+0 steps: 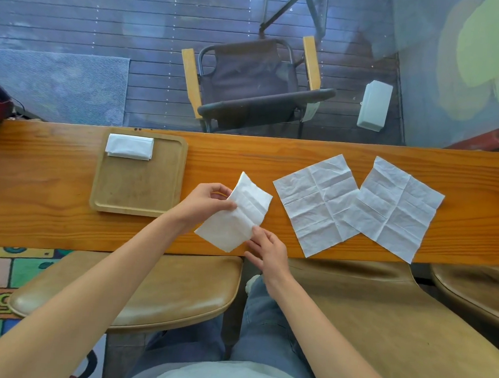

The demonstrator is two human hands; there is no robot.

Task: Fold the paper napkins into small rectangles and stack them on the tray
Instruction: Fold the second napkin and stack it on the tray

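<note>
A wooden counter (303,151) faces glass; beyond, a folding chair (255,81) on dark decking (78,11).

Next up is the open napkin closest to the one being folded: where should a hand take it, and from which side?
Take the nearer open napkin at its front corner, which pokes past the table edge toward the person. It lies flat and unfolded, so pinching that overhanging corner from the front and beneath looks easiest. Its right edge meets the second open napkin, so avoid that side.

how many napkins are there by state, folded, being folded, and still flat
folded napkin on the tray: 1
napkin being folded in both hands: 1
flat napkins on the table: 2
total: 4
</note>
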